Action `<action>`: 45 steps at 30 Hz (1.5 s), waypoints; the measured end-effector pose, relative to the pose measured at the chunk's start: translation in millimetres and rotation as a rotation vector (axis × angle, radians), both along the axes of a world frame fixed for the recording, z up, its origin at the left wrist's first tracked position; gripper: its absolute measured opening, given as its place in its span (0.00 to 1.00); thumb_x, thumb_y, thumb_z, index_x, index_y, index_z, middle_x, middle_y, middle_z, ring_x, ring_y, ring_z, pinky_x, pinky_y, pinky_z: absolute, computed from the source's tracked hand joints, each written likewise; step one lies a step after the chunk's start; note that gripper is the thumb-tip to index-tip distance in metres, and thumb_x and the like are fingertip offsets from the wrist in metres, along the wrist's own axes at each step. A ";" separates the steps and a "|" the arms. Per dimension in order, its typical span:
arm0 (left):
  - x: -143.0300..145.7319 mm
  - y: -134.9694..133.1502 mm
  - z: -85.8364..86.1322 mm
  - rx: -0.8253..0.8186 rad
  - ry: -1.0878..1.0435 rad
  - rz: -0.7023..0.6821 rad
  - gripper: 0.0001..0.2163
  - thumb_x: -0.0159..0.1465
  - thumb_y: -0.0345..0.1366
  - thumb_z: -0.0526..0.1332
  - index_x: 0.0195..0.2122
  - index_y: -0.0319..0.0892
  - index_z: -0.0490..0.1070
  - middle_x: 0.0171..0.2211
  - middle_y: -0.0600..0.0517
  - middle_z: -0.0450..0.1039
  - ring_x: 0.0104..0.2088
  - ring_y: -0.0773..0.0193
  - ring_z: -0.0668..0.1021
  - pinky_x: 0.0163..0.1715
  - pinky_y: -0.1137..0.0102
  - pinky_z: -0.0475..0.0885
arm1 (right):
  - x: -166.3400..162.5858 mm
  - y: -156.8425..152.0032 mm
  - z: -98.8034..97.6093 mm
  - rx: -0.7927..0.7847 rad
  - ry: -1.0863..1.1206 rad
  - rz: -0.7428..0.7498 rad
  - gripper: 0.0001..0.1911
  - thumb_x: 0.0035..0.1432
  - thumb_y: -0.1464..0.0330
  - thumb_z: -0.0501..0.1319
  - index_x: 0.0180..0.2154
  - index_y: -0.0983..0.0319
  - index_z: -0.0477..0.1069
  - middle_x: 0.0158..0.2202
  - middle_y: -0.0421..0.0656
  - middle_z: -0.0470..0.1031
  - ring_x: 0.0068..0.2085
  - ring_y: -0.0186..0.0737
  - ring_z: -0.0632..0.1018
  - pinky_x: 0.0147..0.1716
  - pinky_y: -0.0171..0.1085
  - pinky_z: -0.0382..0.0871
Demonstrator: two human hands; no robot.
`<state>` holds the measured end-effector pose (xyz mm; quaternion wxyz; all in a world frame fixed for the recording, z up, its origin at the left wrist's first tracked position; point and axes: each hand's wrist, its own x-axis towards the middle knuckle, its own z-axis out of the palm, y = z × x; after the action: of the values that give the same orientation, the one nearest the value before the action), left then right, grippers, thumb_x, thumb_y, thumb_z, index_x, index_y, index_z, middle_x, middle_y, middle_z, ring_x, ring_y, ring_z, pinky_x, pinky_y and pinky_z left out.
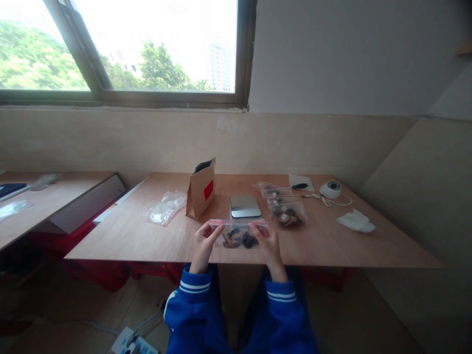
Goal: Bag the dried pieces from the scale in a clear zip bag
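Observation:
Between my hands is a clear zip bag (pixel 239 238) with a red-edged top strip and dark brown, dried-looking pieces inside. My left hand (pixel 205 242) pinches the left end of that strip, and my right hand (pixel 268 243) pinches the right end. The bag lies at the front edge of the table. Just behind it sits a flat scale with a shiny plate (pixel 245 206). A brown paper pouch (pixel 201 194) with a red label stands with its top open, behind my left hand. Several filled zip bags (pixel 288 214) lie behind my right hand.
Flat clear bags (pixel 165 207) lie at the table's left. On the right are a white dome camera (pixel 331 190) with its cable, a green-handled screwdriver (pixel 300 186) on white paper, and a crumpled white tissue (pixel 356 221). A power strip (pixel 134 342) is on the floor.

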<state>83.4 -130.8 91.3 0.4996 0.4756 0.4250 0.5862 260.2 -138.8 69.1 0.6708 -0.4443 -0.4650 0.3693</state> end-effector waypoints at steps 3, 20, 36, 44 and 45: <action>0.8 -0.9 0.0 0.003 0.006 0.013 0.12 0.54 0.42 0.68 0.33 0.38 0.77 0.30 0.50 0.78 0.36 0.61 0.77 0.39 0.68 0.70 | 0.3 -1.2 0.7 0.005 -0.012 -0.029 0.08 0.52 0.62 0.67 0.30 0.61 0.75 0.27 0.38 0.73 0.31 0.35 0.74 0.32 0.33 0.68; 7.9 -4.2 -1.5 0.056 0.033 -0.095 0.12 0.56 0.43 0.66 0.33 0.39 0.73 0.30 0.53 0.72 0.28 0.67 0.75 0.30 0.72 0.70 | 1.9 -0.3 1.2 -0.068 0.120 0.182 0.17 0.52 0.58 0.66 0.43 0.59 0.76 0.37 0.43 0.79 0.37 0.39 0.77 0.38 0.37 0.72; 3.1 -3.9 -0.7 0.100 0.115 -0.063 0.10 0.56 0.42 0.67 0.31 0.39 0.75 0.30 0.52 0.74 0.32 0.64 0.76 0.35 0.71 0.70 | -3.5 -3.5 8.2 -0.051 -0.004 0.100 0.12 0.48 0.60 0.69 0.27 0.62 0.76 0.28 0.39 0.71 0.28 0.35 0.73 0.27 0.33 0.69; 9.3 -5.7 -2.3 0.118 0.078 -0.058 0.10 0.56 0.41 0.67 0.30 0.39 0.75 0.30 0.52 0.73 0.32 0.64 0.75 0.32 0.71 0.71 | -1.8 -5.3 11.2 0.015 -0.056 0.005 0.11 0.49 0.60 0.68 0.26 0.61 0.76 0.31 0.42 0.73 0.32 0.38 0.75 0.31 0.35 0.72; 8.8 -5.7 -2.9 0.111 0.068 -0.081 0.10 0.55 0.41 0.67 0.30 0.39 0.74 0.30 0.52 0.72 0.32 0.65 0.75 0.32 0.72 0.71 | -0.4 -5.1 10.6 0.018 -0.046 0.041 0.11 0.49 0.60 0.68 0.25 0.61 0.76 0.31 0.42 0.73 0.33 0.38 0.75 0.32 0.35 0.72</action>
<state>92.2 -136.5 88.5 0.4809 0.5390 0.3888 0.5718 259.8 -143.9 79.6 0.6562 -0.4371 -0.4926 0.3683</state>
